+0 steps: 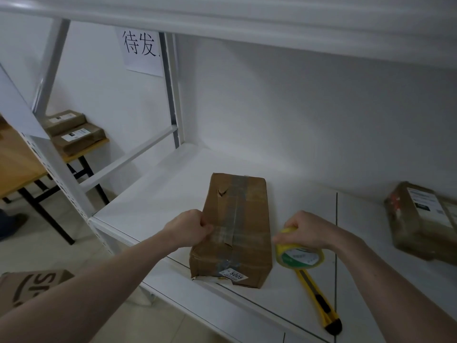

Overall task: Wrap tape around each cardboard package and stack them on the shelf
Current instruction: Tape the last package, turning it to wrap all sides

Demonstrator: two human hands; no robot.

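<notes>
A long brown cardboard package (pixel 237 219) lies on the white shelf (pixel 153 201), with old tape strips and a "5005" label at its near end. My left hand (pixel 190 229) presses its curled fingers against the package's left top edge, where clear tape crosses the box. My right hand (pixel 306 231) grips a yellow roll of tape (pixel 299 253) just right of the package, close to its side. A second taped package (pixel 420 219) with a white label sits at the shelf's right.
A yellow utility knife (pixel 319 300) lies on the shelf under the roll. Two more packages (pixel 74 132) rest on a wooden table (pixel 17 159) at left. A printed cardboard box (pixel 32 285) stands on the floor. An upper shelf board (pixel 247 21) hangs overhead.
</notes>
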